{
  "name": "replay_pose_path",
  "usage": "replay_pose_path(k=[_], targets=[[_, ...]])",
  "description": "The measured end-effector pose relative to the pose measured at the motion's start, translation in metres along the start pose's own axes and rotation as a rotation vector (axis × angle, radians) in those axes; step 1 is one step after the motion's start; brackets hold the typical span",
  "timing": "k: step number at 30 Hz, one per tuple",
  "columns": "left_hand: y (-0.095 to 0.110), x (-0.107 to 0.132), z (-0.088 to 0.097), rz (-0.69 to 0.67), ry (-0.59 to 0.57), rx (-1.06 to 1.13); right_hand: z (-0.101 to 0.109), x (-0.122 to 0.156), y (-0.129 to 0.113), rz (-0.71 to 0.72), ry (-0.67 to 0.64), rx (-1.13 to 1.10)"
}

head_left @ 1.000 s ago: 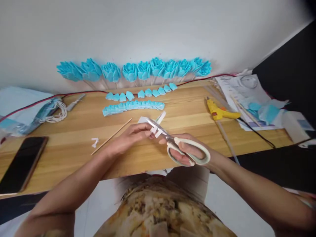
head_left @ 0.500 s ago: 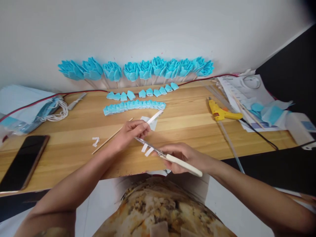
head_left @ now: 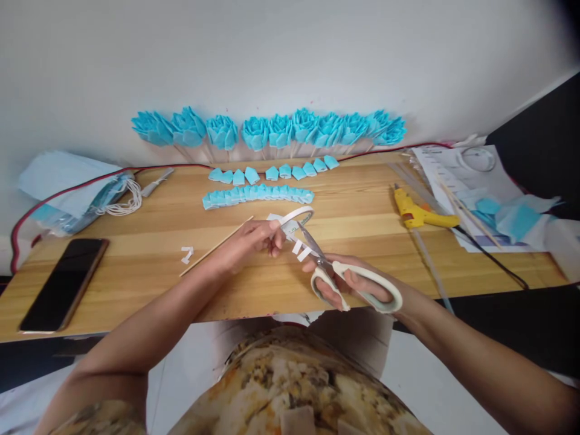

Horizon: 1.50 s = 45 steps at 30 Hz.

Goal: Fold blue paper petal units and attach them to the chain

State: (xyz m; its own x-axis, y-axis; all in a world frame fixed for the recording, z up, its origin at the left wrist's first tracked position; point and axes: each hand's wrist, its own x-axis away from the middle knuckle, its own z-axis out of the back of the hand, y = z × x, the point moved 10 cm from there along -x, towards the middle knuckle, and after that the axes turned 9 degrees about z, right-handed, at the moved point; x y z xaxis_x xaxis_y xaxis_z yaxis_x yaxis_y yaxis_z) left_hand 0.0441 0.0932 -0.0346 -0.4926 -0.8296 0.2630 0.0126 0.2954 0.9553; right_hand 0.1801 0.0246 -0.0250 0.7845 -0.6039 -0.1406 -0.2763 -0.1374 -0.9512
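My left hand (head_left: pixel 251 240) pinches a thin white strip (head_left: pixel 296 214) that curls up and to the right above the wooden table (head_left: pixel 136 272). My right hand (head_left: pixel 357 284) grips white-handled scissors (head_left: pixel 357 284), fingers through the loops, with the blades pointing up-left at the strip. Two small white cut pieces (head_left: pixel 301 250) stick to the blade. A wooden skewer (head_left: pixel 215 246) lies just left of my left hand, with tiny white scraps (head_left: pixel 186 254) beside it.
Blue paper flowers (head_left: pixel 272 128) line the wall, with two rows of folded blue petals (head_left: pixel 258 194) before them. A yellow glue gun (head_left: pixel 419 213) and papers lie at right. A black phone (head_left: pixel 63 284), white cord and plastic bag sit at left.
The scissors turned from edge-on to flat, and their blades rose back to the strip. The strip now curls into a loop. The camera view shifted slightly.
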Motion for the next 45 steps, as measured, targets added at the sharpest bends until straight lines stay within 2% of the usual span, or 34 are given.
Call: replay_pose_path(k=[5,12,18,32,40,45], targets=[[-0.001,0.001,-0.005,0.014,-0.045,0.006,-0.003,0.0,0.0,-0.011,-0.035,-0.016],[0.01,0.006,-0.013,-0.022,-0.087,-0.089,-0.006,-0.009,-0.007,0.033,-0.043,-0.026],[0.012,0.007,-0.012,-0.039,-0.056,-0.157,-0.007,-0.015,-0.007,0.048,-0.044,-0.038],[0.019,0.009,-0.015,-0.06,-0.059,-0.149,-0.003,-0.008,0.006,-0.032,0.131,-0.219],[0.016,0.007,-0.014,-0.104,-0.135,0.021,0.002,-0.006,-0.006,-0.003,0.2,-0.205],[0.019,0.01,-0.004,-0.052,0.038,-0.247,0.004,-0.002,-0.003,-0.04,0.21,-0.152]])
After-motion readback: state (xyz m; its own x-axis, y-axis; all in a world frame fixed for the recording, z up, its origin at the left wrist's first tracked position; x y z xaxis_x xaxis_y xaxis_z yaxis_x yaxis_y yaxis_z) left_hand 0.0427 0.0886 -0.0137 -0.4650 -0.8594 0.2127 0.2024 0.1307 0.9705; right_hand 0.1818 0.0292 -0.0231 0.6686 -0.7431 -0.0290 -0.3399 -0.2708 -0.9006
